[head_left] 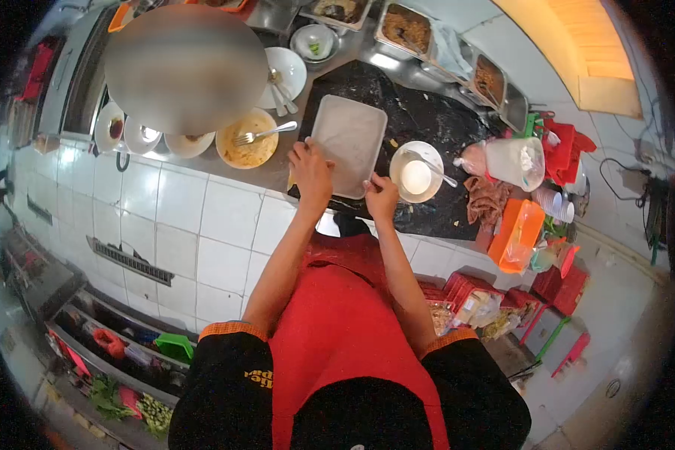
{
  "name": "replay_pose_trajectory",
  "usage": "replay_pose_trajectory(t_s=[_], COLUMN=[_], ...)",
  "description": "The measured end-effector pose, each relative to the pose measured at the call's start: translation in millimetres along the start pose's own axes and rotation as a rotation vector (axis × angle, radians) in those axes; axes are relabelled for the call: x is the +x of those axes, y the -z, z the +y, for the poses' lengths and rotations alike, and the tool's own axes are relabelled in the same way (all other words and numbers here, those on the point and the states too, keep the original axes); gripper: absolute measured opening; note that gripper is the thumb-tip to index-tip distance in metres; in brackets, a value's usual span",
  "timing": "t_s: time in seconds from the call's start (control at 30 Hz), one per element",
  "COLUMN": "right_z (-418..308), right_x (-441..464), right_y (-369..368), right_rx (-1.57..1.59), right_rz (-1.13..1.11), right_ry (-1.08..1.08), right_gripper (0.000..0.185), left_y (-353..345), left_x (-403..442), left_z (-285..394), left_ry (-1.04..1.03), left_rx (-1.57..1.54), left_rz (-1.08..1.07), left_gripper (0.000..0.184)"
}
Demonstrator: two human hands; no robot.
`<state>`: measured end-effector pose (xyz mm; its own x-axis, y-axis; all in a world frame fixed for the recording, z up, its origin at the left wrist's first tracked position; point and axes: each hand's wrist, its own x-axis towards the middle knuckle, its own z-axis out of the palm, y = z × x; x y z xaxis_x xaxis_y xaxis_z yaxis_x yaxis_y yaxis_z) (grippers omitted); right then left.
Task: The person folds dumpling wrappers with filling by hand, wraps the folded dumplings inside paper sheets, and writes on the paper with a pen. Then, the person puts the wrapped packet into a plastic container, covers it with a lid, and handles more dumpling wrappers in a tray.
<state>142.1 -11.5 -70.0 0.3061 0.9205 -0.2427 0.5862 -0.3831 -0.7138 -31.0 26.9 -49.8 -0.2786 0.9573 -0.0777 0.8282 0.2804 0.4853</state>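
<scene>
A pale, translucent rectangular tray or lid (346,142) lies on the black, stained counter in front of me. My left hand (312,174) touches its left edge near the lower corner, fingers bent. At the lower right corner my right hand (381,196) has thumb and fingers closed on its rim. Just right of the tray sits a cream bowl (398,187) holding a white round item and a spoon. To the left, a plate with orange-yellow residue (240,156) carries a fork (262,134).
Metal food pans (405,28) line the back. A clear bag or tub (514,162), brown cloth (487,201) and orange basket (514,236) stand at right. Small bowls (187,145) line the left counter edge. A blurred oval covers the upper left.
</scene>
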Motion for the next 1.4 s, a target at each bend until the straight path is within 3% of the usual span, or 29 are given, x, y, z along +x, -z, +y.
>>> replay_pose_trajectory(t_s=[0.03,0.1,0.27,0.33,0.4,0.47,0.5,0.57,0.63,0.73,0.83,0.9,0.93,0.97,1.03,1.23,1.4], right_z=[6,21,29,25,15,0,-3,4,35,89,154,202,213,255,285,390,441], right_x=[5,16,12,-9,-44,-81,-99,-132,-166,-230,-296,-337,-354,-366,-388,-358,-261], right_y=[0,-6,-4,12,33,63,82,115,126,135,157,160,168,157,165,162,173], right_rx=[0.009,0.354,0.433,0.420,0.549,0.760,0.847,1.124,1.254,1.228,1.257,1.212,1.279,1.183,1.179,1.110,1.092], right_rz=[0.021,-0.120,-0.098,-0.172,-0.176,-0.239,-0.275,-0.452,-0.449,-0.149,-0.043,0.101,0.198,0.222,0.343,0.494,0.368], right_ry=[0.005,-0.048,-0.011,0.041,0.059,0.148,0.210,0.207,0.189,0.009,-0.074,-0.088,-0.149,-0.069,-0.221,-0.234,-0.131], right_gripper=[0.022,0.022,0.025,0.030,0.032,0.031,0.029,0.028,0.031,0.034,0.040,0.044,0.049,0.054,0.062,0.073,0.064], left_y=[-2,-5,19,39,62,114,119,138,136,104,57,28,16,2,-22,-70,-78], left_x=[2,9,23,13,-1,-39,-55,-85,-117,-168,-221,-265,-283,-302,-335,-394,-407], left_z=[-4,-16,-23,-18,-26,-3,-8,0,10,17,26,38,44,48,52,27,-41], left_ry=[-0.021,-0.066,-0.083,-0.221,-0.252,-0.245,-0.279,-0.171,-0.228,-0.209,-0.175,-0.016,0.011,0.038,-0.034,0.109,0.143], left_rx=[-0.005,-0.166,-0.283,-0.372,-0.485,-0.393,-0.526,-0.523,-0.433,-0.518,-0.511,-0.679,-0.644,-0.591,-0.474,-0.389,-0.263], left_rz=[0.008,0.008,-0.041,0.085,-0.040,0.000,-0.011,-0.273,-0.365,-0.558,-0.775,-0.907,-0.994,-1.003,-1.047,-1.170,-1.201], left_gripper=[0.074,0.070,0.055,0.052,0.050,0.052,0.053,0.052,0.050,0.049,0.047,0.045,0.043,0.042,0.047,0.033,0.034])
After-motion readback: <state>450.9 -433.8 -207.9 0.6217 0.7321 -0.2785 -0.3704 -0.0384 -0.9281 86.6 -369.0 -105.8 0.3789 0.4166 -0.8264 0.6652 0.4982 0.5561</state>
